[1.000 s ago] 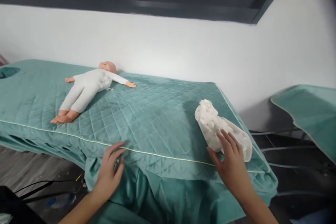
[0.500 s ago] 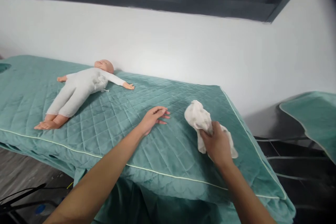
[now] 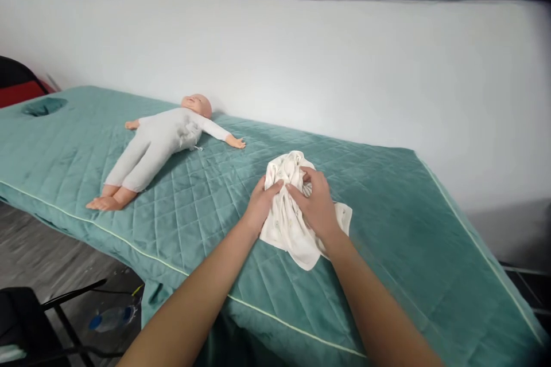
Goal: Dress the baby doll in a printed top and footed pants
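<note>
L hand (image 3: pixel 260 203) & R hand (image 3: pixel 316 200) both grip bunched fabric, thumbs on top, close tog. Green quilted bed (image 3: pixel 387 212) fills most of view, round hole nr far L end. Doll (image 3: pixel 159 132) in white suit lies face up on it, L of hands, arms out. White printed cloth (image 3: pixel 284 235) btwn hands, over bed. Clear bottle (image 3: pixel 112 319) w/ blue cap on flr, lower L.

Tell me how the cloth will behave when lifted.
The cloth is probably floppy: it bunches into soft folds between the left hand and right hand. It looks thin, so likely light. Its loose lower edge would probably dangle.
</note>
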### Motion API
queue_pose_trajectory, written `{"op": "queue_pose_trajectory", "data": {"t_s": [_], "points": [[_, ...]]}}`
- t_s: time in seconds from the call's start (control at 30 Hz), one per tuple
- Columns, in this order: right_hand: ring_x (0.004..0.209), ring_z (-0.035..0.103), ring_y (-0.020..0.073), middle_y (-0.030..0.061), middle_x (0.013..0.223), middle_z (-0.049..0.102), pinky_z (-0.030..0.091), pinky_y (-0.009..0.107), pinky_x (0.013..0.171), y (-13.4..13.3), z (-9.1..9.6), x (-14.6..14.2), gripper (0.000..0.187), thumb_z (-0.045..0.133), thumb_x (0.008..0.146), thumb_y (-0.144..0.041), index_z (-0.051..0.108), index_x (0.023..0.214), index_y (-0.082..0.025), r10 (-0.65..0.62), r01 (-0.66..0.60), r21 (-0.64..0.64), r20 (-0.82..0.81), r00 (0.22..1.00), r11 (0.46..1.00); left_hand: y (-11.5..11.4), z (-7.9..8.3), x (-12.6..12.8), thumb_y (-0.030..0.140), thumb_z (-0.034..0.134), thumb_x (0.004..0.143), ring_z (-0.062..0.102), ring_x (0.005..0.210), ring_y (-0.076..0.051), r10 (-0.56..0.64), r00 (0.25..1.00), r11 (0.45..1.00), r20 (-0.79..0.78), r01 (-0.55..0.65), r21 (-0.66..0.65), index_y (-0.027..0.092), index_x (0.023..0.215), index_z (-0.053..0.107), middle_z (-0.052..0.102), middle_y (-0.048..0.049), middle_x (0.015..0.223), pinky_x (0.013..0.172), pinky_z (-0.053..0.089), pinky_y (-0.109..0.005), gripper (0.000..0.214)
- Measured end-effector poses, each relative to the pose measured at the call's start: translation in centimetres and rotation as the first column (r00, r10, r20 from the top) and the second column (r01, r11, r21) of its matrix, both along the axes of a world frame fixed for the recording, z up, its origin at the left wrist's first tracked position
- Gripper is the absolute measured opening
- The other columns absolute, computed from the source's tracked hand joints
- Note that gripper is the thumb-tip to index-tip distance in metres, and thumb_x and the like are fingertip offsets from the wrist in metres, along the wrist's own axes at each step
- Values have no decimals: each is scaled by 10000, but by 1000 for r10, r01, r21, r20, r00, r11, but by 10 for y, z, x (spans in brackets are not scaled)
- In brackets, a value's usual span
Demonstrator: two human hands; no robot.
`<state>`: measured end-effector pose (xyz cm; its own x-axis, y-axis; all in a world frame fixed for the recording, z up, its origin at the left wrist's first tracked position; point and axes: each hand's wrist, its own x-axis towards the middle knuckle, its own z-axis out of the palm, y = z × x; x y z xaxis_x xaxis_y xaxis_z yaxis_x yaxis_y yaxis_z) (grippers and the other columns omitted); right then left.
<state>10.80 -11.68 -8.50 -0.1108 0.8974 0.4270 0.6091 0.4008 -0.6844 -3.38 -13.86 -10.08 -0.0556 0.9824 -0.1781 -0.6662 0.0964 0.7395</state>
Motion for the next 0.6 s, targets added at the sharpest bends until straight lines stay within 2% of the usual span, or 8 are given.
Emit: {"op": "queue_pose_trajectory", "data": {"t_s": [0.07,0.13,0.3,0.4,0.6], "points": [[1210,529,285,98,1259,524,421,489,1086,-4,-4,1,657,718,831,-450,493,1418,-259,13,-15,-43,-32,999,999,-1,2,-1,341,856,714,742,1000,-279,-14,999,1000,48,14,-3,174,1181,693,785,-80,1048,977,551,-424,522],[1295,485,279,97,1339,451,381,488,1144,-10,-5,3,724,734,816,-465,450,1460,-294,26,-33,-90,-76,997,995,-2,4,-3,321,843,722,740,1029,-297,-33,994,999,101,32,16,160,1182,693,787,-85,1039,991,551,-434,509],[1258,496,259,68,1248,501,378,472,1141,-13,-4,15,546,738,803,-474,549,1276,-276,74,-96,-95,-212,974,991,-5,7,-6,302,765,781,733,1067,-329,-159,962,987,221,161,11,136,1175,699,788,-100,1044,1016,550,-475,433],[1185,526,248,56,1202,522,401,468,1104,-12,-1,21,477,746,791,-482,565,1173,-261,97,-136,-150,-244,965,979,-5,6,-8,276,725,797,725,1087,-352,-230,942,972,245,234,13,118,1165,706,792,-114,1021,1035,537,-512,401],[1194,511,243,50,1162,518,364,445,1128,-15,4,25,241,712,803,-424,637,928,-232,157,-198,-142,-254,954,970,-4,1,-11,300,719,796,722,1100,-359,-242,952,970,189,243,21,107,1203,691,786,-134,1074,1072,511,-527,452]]}}
